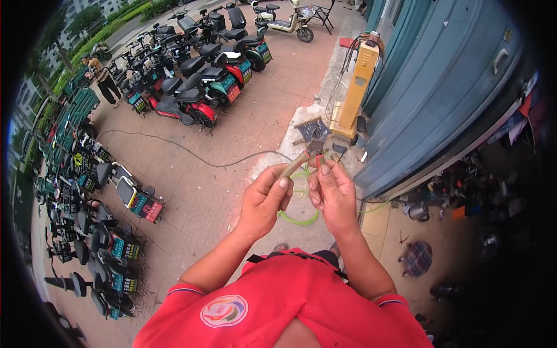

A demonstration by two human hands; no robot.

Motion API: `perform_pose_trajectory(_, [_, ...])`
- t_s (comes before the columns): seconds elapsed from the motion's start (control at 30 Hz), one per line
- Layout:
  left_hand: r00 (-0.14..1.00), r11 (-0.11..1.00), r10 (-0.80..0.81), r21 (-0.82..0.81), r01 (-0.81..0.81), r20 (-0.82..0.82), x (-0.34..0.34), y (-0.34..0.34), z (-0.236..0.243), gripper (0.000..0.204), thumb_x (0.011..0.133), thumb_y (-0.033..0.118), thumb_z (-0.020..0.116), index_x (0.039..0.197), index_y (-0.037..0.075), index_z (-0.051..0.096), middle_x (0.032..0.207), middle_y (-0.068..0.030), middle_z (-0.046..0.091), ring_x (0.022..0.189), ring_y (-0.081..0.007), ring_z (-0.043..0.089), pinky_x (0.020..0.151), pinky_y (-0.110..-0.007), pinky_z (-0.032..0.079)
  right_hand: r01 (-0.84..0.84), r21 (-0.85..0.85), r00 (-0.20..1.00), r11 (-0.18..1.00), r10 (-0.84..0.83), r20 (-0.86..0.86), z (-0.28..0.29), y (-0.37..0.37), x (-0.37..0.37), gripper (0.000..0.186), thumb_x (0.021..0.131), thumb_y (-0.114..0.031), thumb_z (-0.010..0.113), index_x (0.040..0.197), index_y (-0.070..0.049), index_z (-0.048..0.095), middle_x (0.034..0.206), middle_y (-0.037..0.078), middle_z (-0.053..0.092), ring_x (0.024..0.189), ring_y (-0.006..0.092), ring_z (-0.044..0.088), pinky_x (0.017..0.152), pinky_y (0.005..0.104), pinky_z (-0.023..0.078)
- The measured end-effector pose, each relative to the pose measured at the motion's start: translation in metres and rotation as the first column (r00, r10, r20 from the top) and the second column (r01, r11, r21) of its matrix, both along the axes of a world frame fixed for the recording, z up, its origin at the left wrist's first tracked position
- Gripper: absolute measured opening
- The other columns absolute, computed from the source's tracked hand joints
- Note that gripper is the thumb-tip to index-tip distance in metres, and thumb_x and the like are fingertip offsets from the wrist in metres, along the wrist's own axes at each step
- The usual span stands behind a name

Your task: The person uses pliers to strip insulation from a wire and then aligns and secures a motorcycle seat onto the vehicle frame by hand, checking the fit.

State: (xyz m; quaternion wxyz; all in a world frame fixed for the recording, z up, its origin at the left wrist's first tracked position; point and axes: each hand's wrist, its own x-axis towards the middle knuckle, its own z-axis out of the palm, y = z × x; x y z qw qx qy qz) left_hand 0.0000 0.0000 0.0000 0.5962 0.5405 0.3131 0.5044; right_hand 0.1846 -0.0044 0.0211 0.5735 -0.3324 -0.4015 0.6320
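In front of my chest I hold metal pliers point(315, 147) with worn red-trimmed handles. My left hand point(268, 200) grips one handle, its thumb along it, and my right hand point(335, 200) is closed around the other, thumb raised near the top. The handles are spread apart; whether anything sits between the jaws is too small to tell. Below my hands a bright green cable point(299, 222) lies in loops on the pale concrete strip. A small dark slatted object point(306, 126) shows just beyond the pliers.
Rows of parked scooters point(188, 93) fill the left and back. A person point(104, 75) stands among them. A black cable point(203, 159) crosses the paving. A yellow post point(358, 78) with wires stands beside blue metal doors point(429, 116). At right, a cluttered doorway holds a checked stool point(416, 258).
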Motion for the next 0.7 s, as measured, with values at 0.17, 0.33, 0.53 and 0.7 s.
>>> perform_pose_trajectory(0.17, [0.964,0.963,0.264,0.052,-0.265,0.021,0.013,-0.012,-0.004,0.038,0.114,0.021,0.058,0.147,0.002,0.061,0.093,0.0023,0.061,0.077,-0.0044,0.051,0.067,-0.022,0.042,0.088,0.027,0.982,0.996,-0.091,0.164,-0.007,-0.001,-0.018,0.033,0.115,-0.034,0.056,0.12,-0.002,0.067,0.074,-0.006,0.048,0.058,0.0021,0.038,0.051,0.0211,0.03])
perform_pose_trajectory(0.33, [0.902,0.878,0.422,0.289,-0.381,-0.093,0.021,-0.009,-0.005,0.032,0.111,0.016,0.063,0.139,0.001,0.069,0.126,-0.0123,0.078,0.115,-0.0155,0.071,0.096,-0.031,0.055,0.092,0.099,0.983,0.991,-0.106,0.148,-0.021,-0.012,-0.022,0.038,0.117,-0.042,0.05,0.105,-0.006,0.058,0.07,-0.006,0.042,0.052,0.0026,0.036,0.046,0.0219,0.027])
perform_pose_trajectory(0.53, [0.992,0.986,0.119,0.12,-0.113,-0.047,-0.005,-0.007,0.007,0.037,0.112,0.023,0.063,0.141,0.001,0.068,0.124,-0.01,0.079,0.115,-0.0137,0.069,0.1,-0.03,0.053,0.183,0.11,0.966,0.977,-0.2,0.163,-0.031,-0.015,-0.029,0.034,0.117,-0.042,0.047,0.103,-0.012,0.053,0.069,-0.009,0.035,0.051,0.0007,0.029,0.043,0.0212,0.022])
perform_pose_trajectory(0.7, [0.999,0.999,0.017,0.032,-0.018,0.033,-0.006,-0.006,-0.006,0.04,0.113,0.026,0.062,0.143,0.0,0.067,0.127,-0.0081,0.077,0.116,-0.0113,0.067,0.104,-0.03,0.051,0.151,0.166,0.958,0.974,-0.185,0.217,-0.029,-0.023,-0.037,0.036,0.118,-0.043,0.045,0.106,-0.01,0.054,0.068,-0.009,0.036,0.05,0.002,0.033,0.043,0.0227,0.024])
